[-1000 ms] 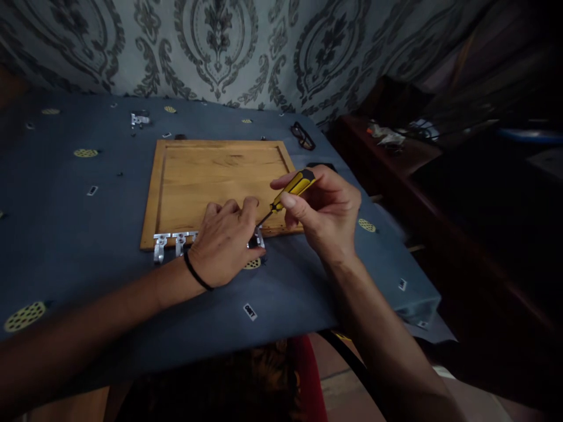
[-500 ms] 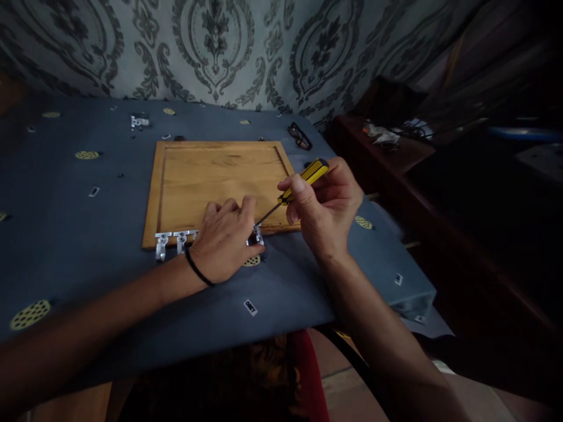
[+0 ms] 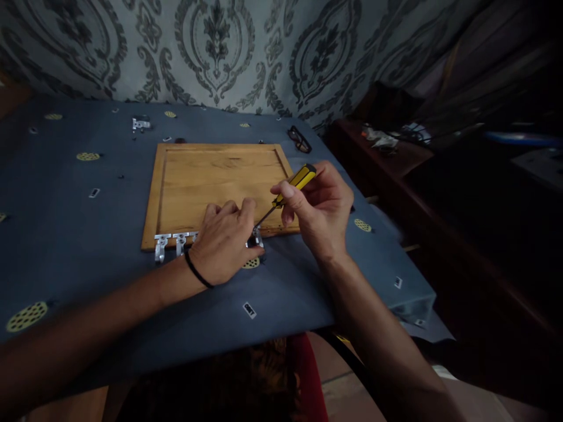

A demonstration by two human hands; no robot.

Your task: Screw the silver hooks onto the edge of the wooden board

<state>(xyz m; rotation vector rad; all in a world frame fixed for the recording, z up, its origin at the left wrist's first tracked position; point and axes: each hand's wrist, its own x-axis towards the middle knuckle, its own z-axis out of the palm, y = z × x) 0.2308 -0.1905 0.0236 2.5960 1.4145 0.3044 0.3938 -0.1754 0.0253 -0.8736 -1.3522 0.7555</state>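
The right grip (image 3: 324, 212) holds the screwdriver (image 3: 301, 176), its tip slanting down left to the hinge (image 3: 259, 240) the left grip (image 3: 224, 243) holds.

The left hand (image 3: 224, 246) and its fingers (image 3: 247, 212) hide part of the wooden board (image 3: 215, 187) and of 1 hinge (image 3: 259, 240) between thumb and forefinger; another hinge (image 3: 193, 235), left of them, is mostly covered. Right of those fingers, the screwdriver (image 3: 302, 176) has a tip too small to read. Far right of the right hand (image 3: 323, 217), clutter (image 3: 380, 139) blurs.
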